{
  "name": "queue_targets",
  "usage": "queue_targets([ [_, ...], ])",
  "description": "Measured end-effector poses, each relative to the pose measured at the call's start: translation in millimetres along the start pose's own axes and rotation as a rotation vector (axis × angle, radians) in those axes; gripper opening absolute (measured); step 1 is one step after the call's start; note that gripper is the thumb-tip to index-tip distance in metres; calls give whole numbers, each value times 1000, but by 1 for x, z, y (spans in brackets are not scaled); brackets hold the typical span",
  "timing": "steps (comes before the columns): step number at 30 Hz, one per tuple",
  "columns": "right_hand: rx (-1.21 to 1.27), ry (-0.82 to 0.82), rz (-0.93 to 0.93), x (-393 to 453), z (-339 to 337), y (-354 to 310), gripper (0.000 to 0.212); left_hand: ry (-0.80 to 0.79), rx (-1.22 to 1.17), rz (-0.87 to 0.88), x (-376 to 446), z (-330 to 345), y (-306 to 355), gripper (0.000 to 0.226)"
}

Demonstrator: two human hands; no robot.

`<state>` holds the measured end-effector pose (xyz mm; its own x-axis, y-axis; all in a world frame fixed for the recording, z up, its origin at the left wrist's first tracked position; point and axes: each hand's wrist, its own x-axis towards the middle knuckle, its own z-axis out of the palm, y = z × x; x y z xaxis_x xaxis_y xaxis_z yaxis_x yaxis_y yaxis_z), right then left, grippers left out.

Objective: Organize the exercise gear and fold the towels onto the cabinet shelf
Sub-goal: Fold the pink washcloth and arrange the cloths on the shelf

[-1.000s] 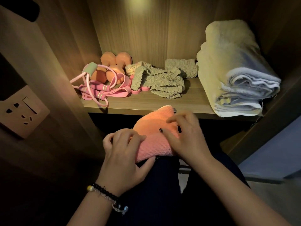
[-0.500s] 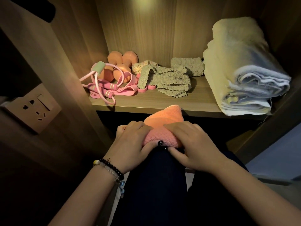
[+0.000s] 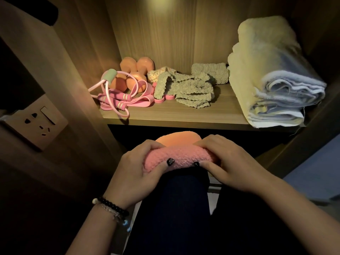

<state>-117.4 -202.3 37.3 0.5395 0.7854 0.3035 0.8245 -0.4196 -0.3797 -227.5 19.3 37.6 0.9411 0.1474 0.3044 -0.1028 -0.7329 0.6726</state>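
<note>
Both hands were on the pink towel (image 3: 177,159), which lay rolled across my knee (image 3: 185,196) just below the front edge of the shelf (image 3: 184,115). My left hand (image 3: 135,173) gripped the roll's left end, fingers (image 3: 147,147) curled over the top and thumb pressed against the near side. My right hand (image 3: 233,166) gripped the right end the same way, thumb under the roll's near face. A beaded bracelet (image 3: 112,208) sat on my left wrist.

On the shelf, left end: orange dumbbells (image 3: 136,70) toward the back corner, with a pink jump rope (image 3: 117,92) looped in front of them and over a flat pink band (image 3: 141,103). Middle of the shelf: a loose heap of grey-green cloth strips (image 3: 189,91), one rolled piece (image 3: 209,72) against the back wall, and a small patterned cloth (image 3: 160,72) beside the dumbbells. Right end: a stack of folded towels (image 3: 272,76), cream outside, white layers showing at the front edge, slightly overhanging it.

A wall socket (image 3: 35,122) was mounted on the panel left of the cabinet.
</note>
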Motion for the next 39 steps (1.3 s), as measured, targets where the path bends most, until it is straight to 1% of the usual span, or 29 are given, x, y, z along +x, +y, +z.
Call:
queue_targets([
  [2,1,9,4,-5,3,0,35,-7,-39,-48,-2,4,-3,25],
  [4,40,19,28,-10,7,1,37,-2,-68,-65,-4,9,-7,25],
  [8,245,36,151,-15,15,3,37,19,-143,-125,-4,13,-12,40],
  [13,509,72,211,-13,26,3,38,-42,-160,-306,1,15,-16,73],
  [14,569,86,243,-11,28,4,42,-64,-173,-344,4,14,-16,77],
  [16,597,107,325,-4,31,7,54,-121,-194,-411,11,13,-15,69],
  [17,553,101,366,2,32,8,56,-150,-182,-435,14,13,-15,62],
  [19,346,91,405,12,34,6,47,-186,-139,-462,20,14,-15,55],
  [20,157,120,374,15,33,4,39,-196,-120,-480,23,14,-15,54],
  [22,-241,292,211,18,30,-3,18,-211,-93,-535,28,15,-17,53],
  [23,-350,363,116,16,31,-6,12,-218,-80,-561,31,14,-17,53],
  [24,-386,396,33,12,34,-10,16,-215,-64,-580,32,14,-18,52],
  [25,-379,395,-32,8,39,-14,21,-197,-50,-597,33,14,-17,51],
  [26,-368,391,-62,5,44,-19,26,-155,-44,-612,32,15,-16,50],
  [28,-345,367,-46,1,52,-25,30,7,-24,-576,24,20,-12,46],
  [29,-350,366,-33,2,53,-25,31,110,18,-500,16,23,-10,40],
  [30,-358,356,-20,6,53,-23,32,210,98,-386,9,25,-7,32],
  [31,-368,343,-12,11,52,-21,33,274,203,-260,3,26,-5,26],
  [32,-379,332,-1,17,51,-20,34,305,300,-139,-1,26,-3,25],
  [34,-377,293,36,27,48,-20,36,290,409,40,-4,29,-3,28],
  [35,-361,258,62,32,45,-21,37,260,439,83,-4,29,-2,32],
  [36,-343,215,91,36,43,-22,37,225,464,93,-3,30,-1,34],
  [39,-244,76,182,48,37,-18,31,144,529,54,3,31,3,38],
])
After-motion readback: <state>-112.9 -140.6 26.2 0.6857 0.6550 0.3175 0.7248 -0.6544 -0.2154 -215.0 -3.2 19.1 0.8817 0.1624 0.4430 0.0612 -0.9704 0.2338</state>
